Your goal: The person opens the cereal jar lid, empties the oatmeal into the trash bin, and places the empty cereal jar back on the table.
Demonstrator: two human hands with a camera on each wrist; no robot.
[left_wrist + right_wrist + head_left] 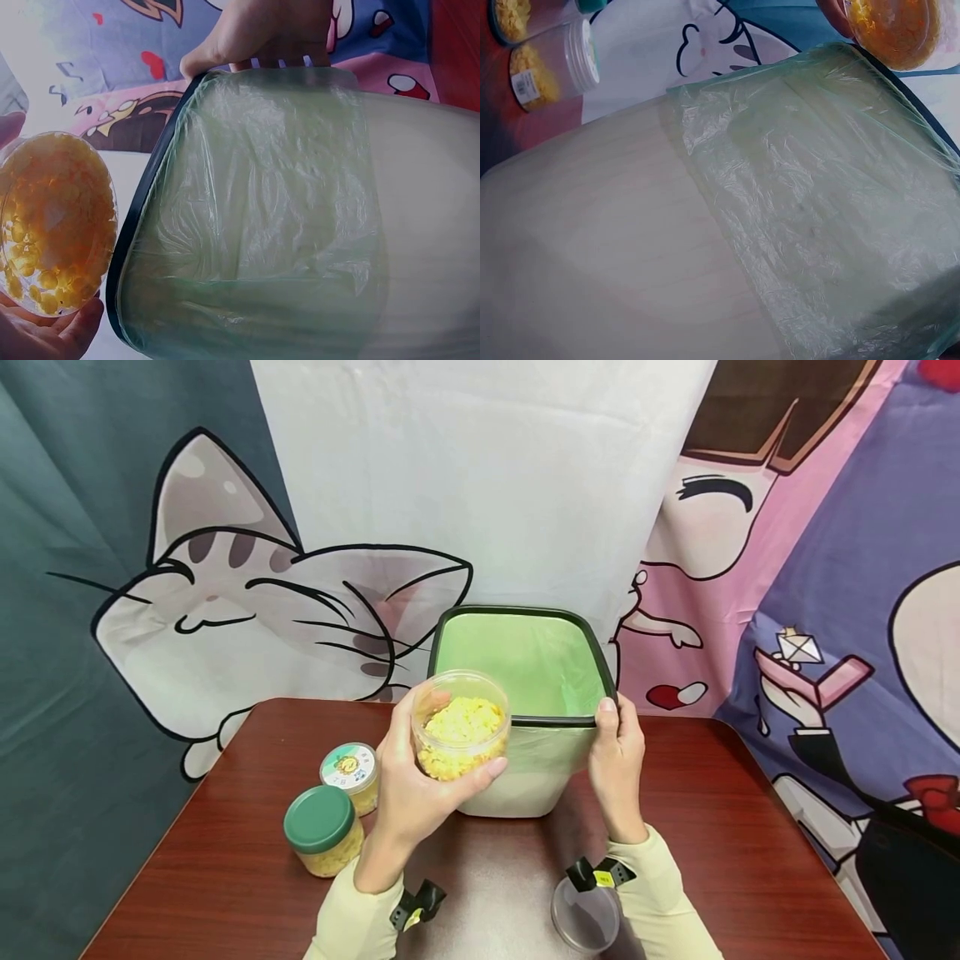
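Note:
A lidless clear plastic tub (492,750) of small yellow pieces (463,722) is in my left hand (405,806), which grips it round the side. It is held above the table, at the near left of a white trash bin (517,789). A green plastic liner (525,664) covers the bin's inside and folds down over its outside, under a black rim. My right hand (617,764) holds that rim at the right corner, thumb on top. In the left wrist view the tub (56,225) shows its base, apart from the rim.
Two closed jars of yellow pieces stand on the left of the table: one with a green lid (320,819), one with a printed lid (348,767). A clear round lid (585,917) lies near my right sleeve. Behind the table hangs a cartoon-printed cloth (480,468).

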